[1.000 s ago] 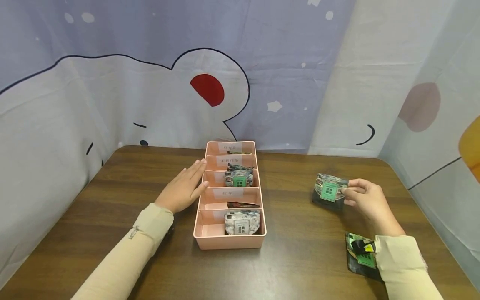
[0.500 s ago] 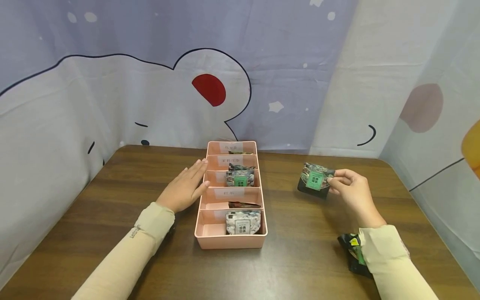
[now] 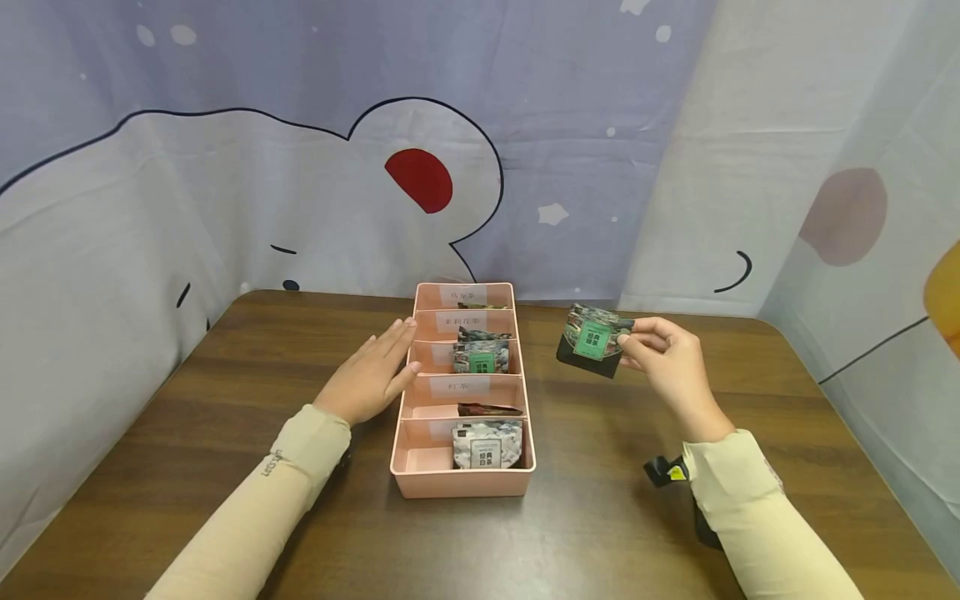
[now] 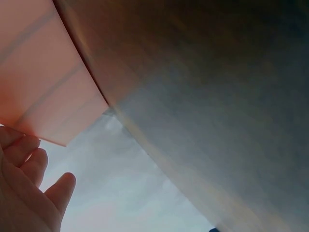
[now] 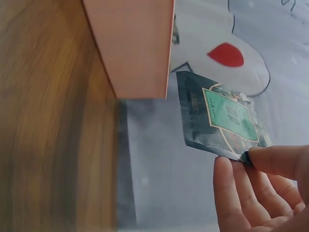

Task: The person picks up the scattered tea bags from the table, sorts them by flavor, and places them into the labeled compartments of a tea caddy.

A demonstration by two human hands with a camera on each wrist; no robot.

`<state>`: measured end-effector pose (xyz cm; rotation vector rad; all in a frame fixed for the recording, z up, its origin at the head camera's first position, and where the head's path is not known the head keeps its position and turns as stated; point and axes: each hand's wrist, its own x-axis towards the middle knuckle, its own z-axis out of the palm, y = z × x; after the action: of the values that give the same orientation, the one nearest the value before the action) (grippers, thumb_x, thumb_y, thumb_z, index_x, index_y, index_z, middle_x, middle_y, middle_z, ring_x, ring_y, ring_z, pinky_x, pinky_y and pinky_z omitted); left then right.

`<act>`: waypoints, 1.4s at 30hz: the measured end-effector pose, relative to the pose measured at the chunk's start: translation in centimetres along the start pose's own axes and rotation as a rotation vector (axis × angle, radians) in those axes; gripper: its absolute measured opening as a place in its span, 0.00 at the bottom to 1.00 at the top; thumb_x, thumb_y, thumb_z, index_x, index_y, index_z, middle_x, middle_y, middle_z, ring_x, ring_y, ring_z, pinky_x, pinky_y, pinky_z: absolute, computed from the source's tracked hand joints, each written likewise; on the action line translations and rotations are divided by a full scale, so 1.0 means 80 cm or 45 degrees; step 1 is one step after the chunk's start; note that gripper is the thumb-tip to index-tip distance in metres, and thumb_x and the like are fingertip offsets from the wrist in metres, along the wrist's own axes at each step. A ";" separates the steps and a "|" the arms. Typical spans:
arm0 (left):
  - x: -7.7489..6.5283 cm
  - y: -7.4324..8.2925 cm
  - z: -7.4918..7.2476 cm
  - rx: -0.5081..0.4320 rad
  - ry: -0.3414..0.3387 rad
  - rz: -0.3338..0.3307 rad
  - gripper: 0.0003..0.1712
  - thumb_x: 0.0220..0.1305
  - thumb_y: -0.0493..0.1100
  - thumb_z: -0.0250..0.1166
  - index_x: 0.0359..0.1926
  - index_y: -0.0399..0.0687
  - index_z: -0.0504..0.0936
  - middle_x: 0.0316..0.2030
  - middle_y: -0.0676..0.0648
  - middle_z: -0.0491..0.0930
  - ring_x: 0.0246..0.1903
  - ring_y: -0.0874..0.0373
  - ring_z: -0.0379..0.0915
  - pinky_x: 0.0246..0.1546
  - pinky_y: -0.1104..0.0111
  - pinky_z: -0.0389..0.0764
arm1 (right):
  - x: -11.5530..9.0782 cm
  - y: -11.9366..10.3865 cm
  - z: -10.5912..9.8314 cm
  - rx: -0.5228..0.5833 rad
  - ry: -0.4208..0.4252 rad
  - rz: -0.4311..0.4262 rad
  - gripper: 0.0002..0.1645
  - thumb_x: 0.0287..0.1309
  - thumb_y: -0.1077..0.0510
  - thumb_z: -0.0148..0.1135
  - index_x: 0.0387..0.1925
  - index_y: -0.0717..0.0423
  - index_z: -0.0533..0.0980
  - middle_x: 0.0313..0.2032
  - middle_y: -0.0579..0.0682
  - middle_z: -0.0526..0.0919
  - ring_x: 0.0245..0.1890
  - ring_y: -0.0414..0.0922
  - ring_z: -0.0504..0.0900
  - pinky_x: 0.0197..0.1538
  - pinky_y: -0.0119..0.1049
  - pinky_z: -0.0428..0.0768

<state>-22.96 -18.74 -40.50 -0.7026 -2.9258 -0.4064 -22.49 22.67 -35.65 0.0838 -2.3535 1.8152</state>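
Note:
Between thumb and fingers, my right hand (image 3: 667, 371) pinches the right edge of a green-labelled tea sachet (image 3: 592, 340), held above the table to the right of the pink divided box (image 3: 459, 485). In the right wrist view the tea sachet (image 5: 222, 116) shows its dark end and green label. My left hand (image 3: 369, 375) rests with straight fingers against the box's left rim. Inside the box, a white tea sachet (image 3: 487, 445) stands in the nearest compartment, a reddish one (image 3: 489, 409) behind it, and a green-labelled one (image 3: 480, 357) in the middle compartment.
Dark sachets also sit in the two far compartments, which carry paper labels (image 3: 462, 321). Under the right sleeve, another dark packet lies partly hidden on the wooden table (image 3: 585, 533). A black strap with a yellow mark (image 3: 667, 472) is at the right wrist. A printed curtain (image 3: 577, 167) hangs behind.
My right hand has carried the green-labelled sachet leftward and slightly farther away, closer to the box. The right sleeve now covers more of the packet on the table. My left hand stays put.

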 end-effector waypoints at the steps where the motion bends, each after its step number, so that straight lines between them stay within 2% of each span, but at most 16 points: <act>1: 0.000 0.000 0.000 -0.001 0.000 0.000 0.40 0.80 0.57 0.46 0.80 0.37 0.49 0.79 0.42 0.48 0.79 0.47 0.41 0.77 0.49 0.49 | 0.000 -0.002 0.004 0.011 -0.002 -0.009 0.17 0.66 0.65 0.64 0.50 0.74 0.73 0.31 0.37 0.86 0.31 0.33 0.86 0.43 0.36 0.88; 4: 0.000 0.001 0.000 -0.002 -0.002 0.001 0.40 0.80 0.58 0.45 0.79 0.37 0.49 0.79 0.42 0.48 0.79 0.47 0.41 0.77 0.49 0.48 | 0.000 -0.009 0.016 0.040 -0.014 -0.028 0.16 0.66 0.66 0.64 0.50 0.74 0.73 0.31 0.38 0.85 0.31 0.33 0.86 0.43 0.37 0.88; 11: 0.000 0.001 0.001 0.003 -0.002 -0.002 0.40 0.80 0.58 0.45 0.79 0.37 0.50 0.79 0.42 0.48 0.79 0.47 0.41 0.77 0.49 0.48 | 0.002 -0.020 0.040 0.147 -0.042 -0.062 0.14 0.66 0.69 0.63 0.49 0.74 0.73 0.33 0.43 0.84 0.31 0.35 0.87 0.41 0.33 0.88; 17: 0.000 0.001 0.001 -0.003 -0.002 -0.001 0.40 0.80 0.57 0.46 0.79 0.37 0.50 0.79 0.42 0.48 0.79 0.47 0.41 0.77 0.49 0.48 | 0.004 -0.026 0.060 0.234 -0.067 -0.145 0.13 0.67 0.69 0.61 0.48 0.76 0.73 0.34 0.44 0.83 0.32 0.38 0.87 0.42 0.37 0.88; 26: 0.001 0.000 0.000 -0.002 0.000 -0.003 0.40 0.80 0.57 0.46 0.79 0.37 0.49 0.79 0.42 0.48 0.79 0.46 0.42 0.76 0.48 0.51 | 0.011 -0.028 0.100 0.277 -0.135 -0.229 0.11 0.66 0.72 0.60 0.47 0.77 0.74 0.35 0.55 0.82 0.32 0.39 0.87 0.42 0.38 0.88; 32: 0.001 -0.001 0.000 0.006 0.004 -0.001 0.40 0.80 0.58 0.45 0.80 0.38 0.50 0.79 0.42 0.48 0.79 0.47 0.42 0.76 0.48 0.51 | 0.015 -0.021 0.121 0.240 -0.198 -0.284 0.10 0.64 0.74 0.61 0.45 0.77 0.76 0.35 0.65 0.83 0.30 0.40 0.87 0.40 0.38 0.89; 36: 0.001 -0.001 0.001 0.003 0.013 0.004 0.40 0.80 0.57 0.46 0.79 0.37 0.50 0.79 0.42 0.49 0.79 0.47 0.42 0.76 0.47 0.52 | 0.016 -0.016 0.131 0.179 -0.252 -0.286 0.10 0.63 0.74 0.62 0.46 0.76 0.76 0.37 0.67 0.83 0.30 0.40 0.86 0.40 0.43 0.89; 39: 0.001 -0.002 0.002 -0.003 0.013 0.004 0.40 0.80 0.57 0.46 0.79 0.37 0.50 0.79 0.42 0.49 0.79 0.47 0.42 0.76 0.48 0.51 | 0.016 -0.014 0.135 0.129 -0.285 -0.276 0.10 0.62 0.74 0.62 0.45 0.75 0.77 0.37 0.67 0.84 0.31 0.47 0.87 0.40 0.48 0.88; 42: 0.001 -0.002 0.003 -0.004 0.028 0.013 0.40 0.80 0.57 0.46 0.79 0.36 0.51 0.79 0.41 0.50 0.78 0.46 0.43 0.76 0.48 0.50 | 0.016 -0.013 0.137 0.049 -0.295 -0.291 0.10 0.61 0.73 0.64 0.45 0.73 0.79 0.37 0.65 0.85 0.33 0.56 0.87 0.40 0.46 0.88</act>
<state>-23.10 -18.80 -40.74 -0.7088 -2.9001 -0.4148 -24.70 11.88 -37.13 0.5722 -2.3392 1.8228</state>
